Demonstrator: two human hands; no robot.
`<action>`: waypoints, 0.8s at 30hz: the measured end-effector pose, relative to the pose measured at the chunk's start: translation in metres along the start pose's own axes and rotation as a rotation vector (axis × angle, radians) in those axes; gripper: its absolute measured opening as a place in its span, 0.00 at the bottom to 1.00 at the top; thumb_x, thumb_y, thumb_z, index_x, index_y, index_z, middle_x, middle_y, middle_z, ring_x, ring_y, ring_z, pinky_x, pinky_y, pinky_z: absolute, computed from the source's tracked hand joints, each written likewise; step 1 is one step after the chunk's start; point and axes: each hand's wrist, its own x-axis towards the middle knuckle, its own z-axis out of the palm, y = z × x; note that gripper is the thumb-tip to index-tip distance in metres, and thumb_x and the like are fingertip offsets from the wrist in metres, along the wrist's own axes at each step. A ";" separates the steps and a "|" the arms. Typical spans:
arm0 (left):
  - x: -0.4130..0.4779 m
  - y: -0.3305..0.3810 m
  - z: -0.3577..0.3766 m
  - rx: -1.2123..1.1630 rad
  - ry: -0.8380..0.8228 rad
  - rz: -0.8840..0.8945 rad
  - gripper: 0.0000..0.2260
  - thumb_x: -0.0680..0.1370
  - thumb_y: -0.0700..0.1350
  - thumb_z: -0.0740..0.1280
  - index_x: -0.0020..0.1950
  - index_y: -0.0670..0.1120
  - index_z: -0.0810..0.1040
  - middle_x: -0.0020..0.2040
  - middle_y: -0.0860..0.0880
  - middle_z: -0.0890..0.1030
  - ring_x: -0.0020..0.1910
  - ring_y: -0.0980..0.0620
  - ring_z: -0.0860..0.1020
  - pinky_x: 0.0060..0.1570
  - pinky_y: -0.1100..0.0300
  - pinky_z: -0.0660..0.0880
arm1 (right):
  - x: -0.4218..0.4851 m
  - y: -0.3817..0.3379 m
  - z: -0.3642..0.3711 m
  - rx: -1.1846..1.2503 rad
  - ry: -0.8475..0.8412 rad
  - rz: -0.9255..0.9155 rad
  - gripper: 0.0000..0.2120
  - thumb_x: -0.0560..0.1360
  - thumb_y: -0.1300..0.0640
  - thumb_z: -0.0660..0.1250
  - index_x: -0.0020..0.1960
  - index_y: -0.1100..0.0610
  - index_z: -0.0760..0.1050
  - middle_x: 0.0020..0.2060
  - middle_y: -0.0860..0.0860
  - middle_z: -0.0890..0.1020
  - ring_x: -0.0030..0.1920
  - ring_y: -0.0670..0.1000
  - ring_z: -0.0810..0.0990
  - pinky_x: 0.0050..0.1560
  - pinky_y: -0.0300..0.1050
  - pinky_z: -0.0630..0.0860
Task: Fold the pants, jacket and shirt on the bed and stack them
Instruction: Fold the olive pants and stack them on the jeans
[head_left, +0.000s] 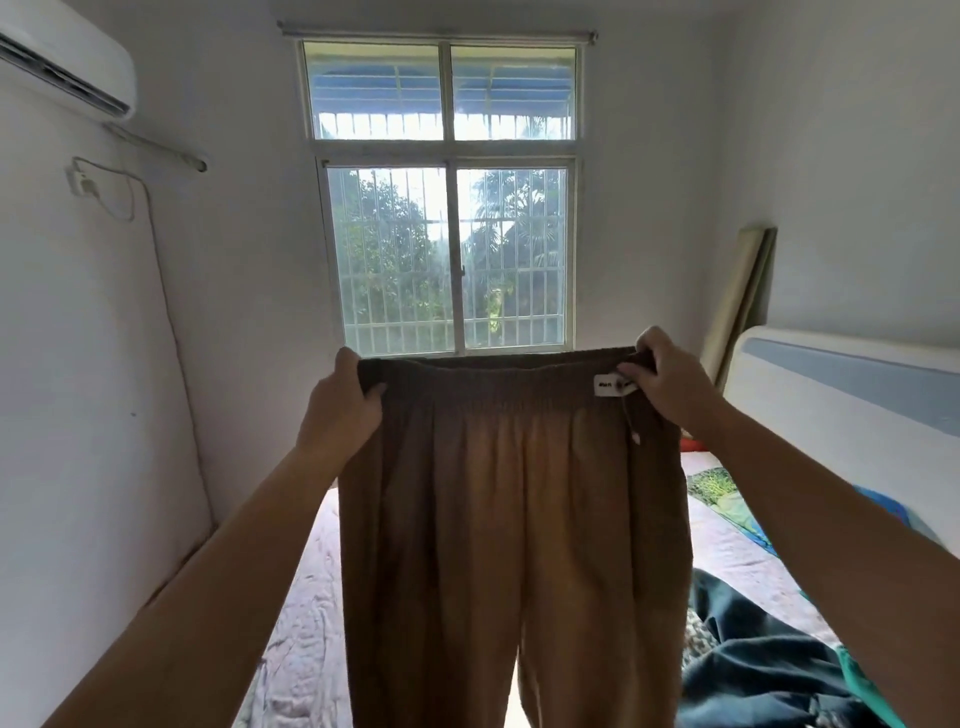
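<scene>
Brown pants (511, 519) with an elastic waistband hang upright in front of me, above the bed (306, 613). My left hand (340, 408) grips the waistband's left end. My right hand (670, 379) pinches its right end beside a small white label. Both legs drop out of view at the bottom. A dark blue garment (753, 670) lies crumpled on the bed at lower right, with a strip of green fabric (857, 686) at its right edge. I cannot tell which is the jacket or the shirt.
The bed has a pale pink quilted cover and a white and blue headboard (852, 395) at right. A patterned pillow (722, 493) lies near it. A barred window (449, 260) is straight ahead, a white wall at left with an air conditioner (67, 57).
</scene>
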 end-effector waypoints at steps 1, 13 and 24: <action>-0.001 -0.001 0.002 0.004 -0.015 -0.039 0.11 0.77 0.42 0.64 0.54 0.40 0.66 0.43 0.45 0.73 0.42 0.46 0.72 0.41 0.55 0.69 | -0.002 -0.001 0.006 -0.009 -0.007 0.016 0.10 0.75 0.61 0.65 0.46 0.59 0.63 0.38 0.57 0.73 0.38 0.55 0.72 0.40 0.43 0.65; -0.077 0.033 0.044 -0.648 -0.042 -0.400 0.04 0.73 0.40 0.67 0.44 0.43 0.73 0.38 0.46 0.77 0.39 0.47 0.77 0.41 0.56 0.74 | -0.048 -0.053 0.057 0.129 0.036 0.222 0.19 0.72 0.56 0.69 0.56 0.66 0.69 0.43 0.52 0.73 0.44 0.50 0.73 0.40 0.31 0.63; -0.127 0.069 0.057 -0.822 -0.210 -0.145 0.08 0.78 0.38 0.61 0.47 0.52 0.68 0.41 0.51 0.76 0.36 0.66 0.76 0.39 0.69 0.74 | -0.127 -0.089 0.071 0.587 0.037 0.112 0.16 0.71 0.59 0.71 0.47 0.44 0.67 0.42 0.39 0.78 0.43 0.39 0.80 0.42 0.29 0.75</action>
